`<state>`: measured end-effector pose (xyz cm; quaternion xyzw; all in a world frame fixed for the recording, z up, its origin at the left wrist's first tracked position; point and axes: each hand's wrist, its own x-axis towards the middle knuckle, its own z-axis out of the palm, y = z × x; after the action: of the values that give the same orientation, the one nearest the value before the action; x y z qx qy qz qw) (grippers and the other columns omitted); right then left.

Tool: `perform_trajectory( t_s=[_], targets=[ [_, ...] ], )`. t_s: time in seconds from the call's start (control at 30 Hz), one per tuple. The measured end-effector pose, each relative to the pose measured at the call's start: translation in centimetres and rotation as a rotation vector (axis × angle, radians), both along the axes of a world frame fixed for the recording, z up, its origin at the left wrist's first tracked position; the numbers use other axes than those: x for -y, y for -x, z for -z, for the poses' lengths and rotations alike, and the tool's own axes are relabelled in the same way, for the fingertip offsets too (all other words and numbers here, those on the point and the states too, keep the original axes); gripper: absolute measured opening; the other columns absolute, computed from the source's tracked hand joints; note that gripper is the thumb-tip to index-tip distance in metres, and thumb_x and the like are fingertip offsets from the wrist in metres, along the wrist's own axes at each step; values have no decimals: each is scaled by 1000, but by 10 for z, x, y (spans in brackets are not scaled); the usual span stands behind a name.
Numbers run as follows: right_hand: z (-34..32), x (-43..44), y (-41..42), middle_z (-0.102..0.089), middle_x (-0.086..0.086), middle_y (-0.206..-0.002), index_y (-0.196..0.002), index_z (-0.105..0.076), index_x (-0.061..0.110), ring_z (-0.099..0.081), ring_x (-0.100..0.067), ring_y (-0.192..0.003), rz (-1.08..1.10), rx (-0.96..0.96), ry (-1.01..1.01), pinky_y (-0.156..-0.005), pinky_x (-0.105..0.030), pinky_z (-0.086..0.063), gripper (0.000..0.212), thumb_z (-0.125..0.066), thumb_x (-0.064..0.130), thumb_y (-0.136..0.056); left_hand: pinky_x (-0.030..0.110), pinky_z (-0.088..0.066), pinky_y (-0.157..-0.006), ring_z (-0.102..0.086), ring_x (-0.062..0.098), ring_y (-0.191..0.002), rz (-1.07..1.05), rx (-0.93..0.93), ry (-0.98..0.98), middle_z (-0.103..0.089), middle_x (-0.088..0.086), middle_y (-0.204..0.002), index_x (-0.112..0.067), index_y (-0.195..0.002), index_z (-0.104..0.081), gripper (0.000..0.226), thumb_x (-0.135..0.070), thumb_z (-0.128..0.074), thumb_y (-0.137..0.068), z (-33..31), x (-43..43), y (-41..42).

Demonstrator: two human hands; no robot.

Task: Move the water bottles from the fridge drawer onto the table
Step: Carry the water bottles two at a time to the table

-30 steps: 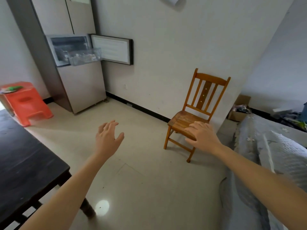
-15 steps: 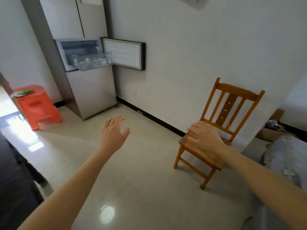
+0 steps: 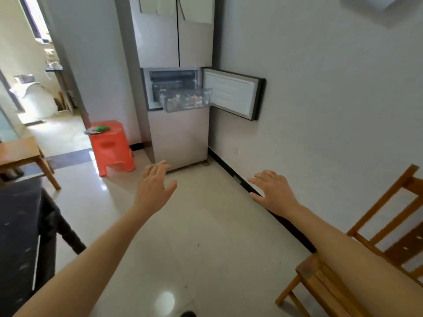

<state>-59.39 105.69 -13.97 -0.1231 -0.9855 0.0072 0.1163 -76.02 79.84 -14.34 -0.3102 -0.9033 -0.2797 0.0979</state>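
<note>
Cream tiled floor (image 3: 206, 236) runs to the fridge (image 3: 180, 138).

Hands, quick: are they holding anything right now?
Left hand: open, holding nothing.
Right hand: open, holding nothing.

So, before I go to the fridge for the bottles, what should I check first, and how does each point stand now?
1. Open door on fridge: ok, it is swung to the right.
2. Pulled-out drawer: ok.
3. The drawer holds bottles: cannot tell, the contents are blurred.
4. Free hands: ok, left hand and right hand are open and hold nothing.
5. Way to the fridge: ok, stool stands left and chair right, both off the path.
6. Room on table: cannot tell, only a dark part shows.
</note>
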Motion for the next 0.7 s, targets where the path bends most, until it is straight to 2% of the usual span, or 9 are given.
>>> perform_trajectory(
  t_s=[0.07,0.13,0.23,0.3,0.4,0.47,0.53,0.7],
  targets=[
    [0,-20,54,-48,-6,-137,-133,-50,20,-35,-26,-133,-21,-2,-33,-103,-41,-27,49,-58,35,-87,41,-27,-108,-34,33,-131,-27,-10,-5,-45,12,-140,-3,-127,-50,47,-20,-62,-85,1,-17,44],
    [-4,-36,95,-51,-11,-135,-129,-55,19,-41,-31,-130,-48,-10,-65,-101,-45,-32,50,-65,34,-82,41,-27,-108,-34,32,-130,-39,-16,-10,-46,12,-140,-4,-127,-51,47,-25,-59,-86,-2,-34,82],
    [-16,-69,158,-62,-19,-119,-112,-66,17,-59,-39,-109,-71,21,-157,-81,-51,-49,50,-67,38,-66,42,-29,-106,-39,35,-126,-22,-59,9,-50,13,-137,-4,-123,-54,67,-49,-36,-77,-12,-65,142],
    [-28,-88,193,-63,-20,-116,-110,-67,17,-62,-40,-103,-30,32,-188,-74,-50,-52,53,-64,40,-62,45,-30,-105,-37,36,-128,-19,-62,19,-48,12,-139,-6,-126,-53,71,-52,-33,-75,-20,-90,178],
    [-31,-121,228,-54,-20,-130,-124,-59,20,-52,-42,-118,-4,19,-197,-87,-56,-45,61,-71,42,-69,46,-26,-109,-27,35,-136,6,-58,64,-36,11,-148,-7,-136,-41,68,-45,-38,-80,-23,-131,218],
    [-26,-145,246,-37,-17,-146,-137,-45,24,-34,-39,-134,6,-2,-199,-102,-58,-29,65,-67,43,-78,44,-17,-114,-14,33,-142,46,-77,134,-21,8,-154,-10,-144,-28,74,-51,-32,-82,-19,-164,239],
    [-19,-179,265,-17,-11,-155,-144,-29,29,-15,-34,-142,33,-18,-175,-110,-55,-14,66,-56,46,-86,43,-9,-116,0,31,-145,63,-76,170,-6,5,-157,-15,-147,-17,74,-55,-29,-86,-10,-208,263],
    [-8,-245,301,-17,-10,-155,-145,-21,32,-15,-37,-141,22,-19,-169,-109,-57,-15,72,-57,46,-85,42,-2,-116,12,29,-144,60,-73,197,9,5,-157,-21,-148,-7,70,-49,-39,-93,-3,-284,301]
  ],
)
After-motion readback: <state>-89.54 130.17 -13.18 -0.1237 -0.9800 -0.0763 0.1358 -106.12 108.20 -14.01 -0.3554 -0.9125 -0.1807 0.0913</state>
